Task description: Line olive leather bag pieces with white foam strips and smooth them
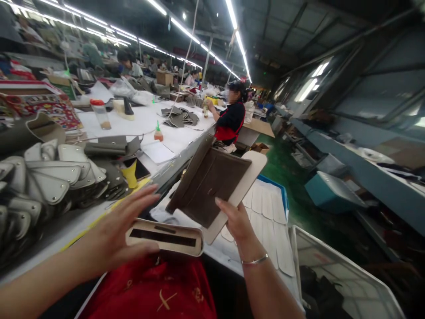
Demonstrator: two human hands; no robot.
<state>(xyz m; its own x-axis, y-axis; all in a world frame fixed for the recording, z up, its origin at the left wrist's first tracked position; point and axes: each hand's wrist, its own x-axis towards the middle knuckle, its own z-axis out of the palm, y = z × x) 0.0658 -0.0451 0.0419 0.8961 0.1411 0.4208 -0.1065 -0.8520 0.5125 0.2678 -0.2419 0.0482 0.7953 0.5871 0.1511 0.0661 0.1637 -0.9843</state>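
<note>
Head: right hand (237,219) grips flat, leathery brown panel (219,184).

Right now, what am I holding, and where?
Your right hand grips the brown, pale-backed panel by its near edge; whether your left hand holds anything is unclear.

Rows of tube lights (243,56) are running beneath a dark metal roof (282,26) — this place is looking like a factory workshop. A long white worktop (141,118) is carrying heaps of riveted grey flaps (58,177) and flat grey pieces (181,117), all in batches, while a co-worker (234,114) in a red apron (222,132) is facing it — and more people (137,70) are showing farther back.
</note>
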